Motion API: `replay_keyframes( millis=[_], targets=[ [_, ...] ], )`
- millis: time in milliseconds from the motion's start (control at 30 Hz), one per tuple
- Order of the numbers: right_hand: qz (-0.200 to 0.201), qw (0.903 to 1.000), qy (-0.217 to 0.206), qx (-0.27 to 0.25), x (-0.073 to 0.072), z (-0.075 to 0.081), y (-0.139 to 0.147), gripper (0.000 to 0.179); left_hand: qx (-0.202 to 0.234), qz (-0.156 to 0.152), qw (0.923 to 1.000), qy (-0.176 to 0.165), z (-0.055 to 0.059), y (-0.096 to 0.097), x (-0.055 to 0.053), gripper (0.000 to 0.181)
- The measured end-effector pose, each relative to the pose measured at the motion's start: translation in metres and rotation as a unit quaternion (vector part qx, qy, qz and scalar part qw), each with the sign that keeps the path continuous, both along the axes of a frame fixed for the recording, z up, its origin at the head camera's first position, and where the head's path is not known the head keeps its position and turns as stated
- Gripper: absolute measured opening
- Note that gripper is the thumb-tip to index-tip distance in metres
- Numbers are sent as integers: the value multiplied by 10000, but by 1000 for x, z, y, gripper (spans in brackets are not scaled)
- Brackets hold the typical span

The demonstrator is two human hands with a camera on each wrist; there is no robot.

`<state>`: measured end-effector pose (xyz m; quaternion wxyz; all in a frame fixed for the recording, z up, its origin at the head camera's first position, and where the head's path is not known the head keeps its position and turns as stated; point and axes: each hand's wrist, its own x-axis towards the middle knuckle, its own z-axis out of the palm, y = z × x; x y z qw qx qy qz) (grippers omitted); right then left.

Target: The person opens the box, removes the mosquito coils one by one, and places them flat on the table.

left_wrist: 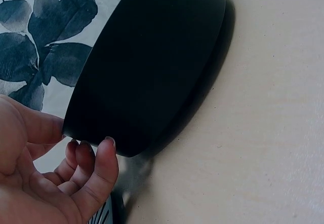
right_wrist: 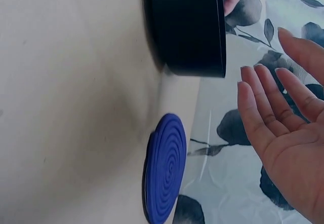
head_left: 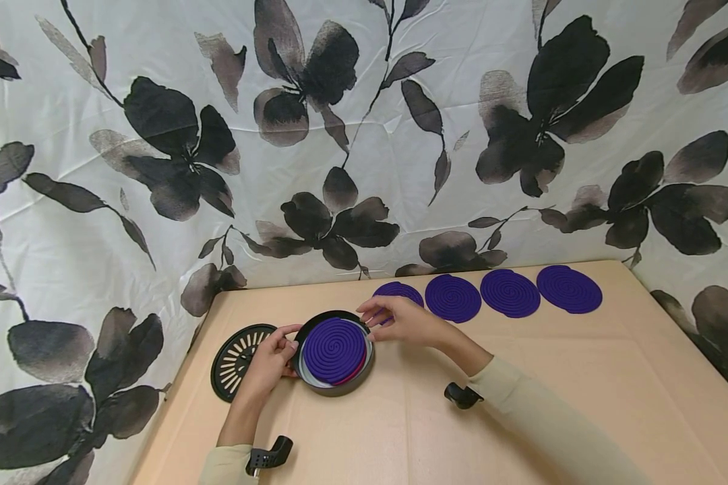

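My left hand [head_left: 268, 362] holds the left side of a round black container [head_left: 347, 389], thumb at the rim and fingers curled against the wall in the left wrist view. Inside the container lies a purple spiral coaster [head_left: 335, 350], with a magenta edge [head_left: 359, 369] peeking out beneath it and a pale inner rim around. At the container's right rim is my right hand [head_left: 408, 322]. Its fingers are loosely extended, with nothing between them in the right wrist view [right_wrist: 283, 117].
A black slotted round lid [head_left: 226, 370] lies left of the container, partly behind my left hand. Along the table's back edge lie several purple spiral coasters [head_left: 453, 298], the leftmost partly hidden by my right hand. A floral cloth [head_left: 364, 168] hangs behind the table [head_left: 522, 377].
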<state>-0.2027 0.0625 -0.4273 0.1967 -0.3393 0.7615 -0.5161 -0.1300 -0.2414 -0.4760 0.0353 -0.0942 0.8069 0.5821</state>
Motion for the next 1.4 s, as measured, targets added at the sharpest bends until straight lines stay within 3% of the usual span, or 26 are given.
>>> replay_keyframes(
  millis=[200,500,733,833,1167,1400],
  targets=[
    [124,9996,-60,244,3,-2,-12,58,25,25,10000,-14,2,1,0,38],
    [87,9973,310,659,7,-1,-31,59,14,7,10000,7,1,1,0,38],
    [-45,9859,983,1354,9,-5,-47,58,43,14,10000,-31,0,1,0,38],
    [-98,9819,1062,1566,9,-6,-52,58,49,23,10000,-49,0,0,-1,38],
    [-152,9822,978,1594,9,-9,-58,56,105,19,9999,-75,-1,-1,-2,39],
    [-246,9879,807,1301,7,-10,-57,54,94,-10,10000,-21,0,0,-1,38]
  ],
)
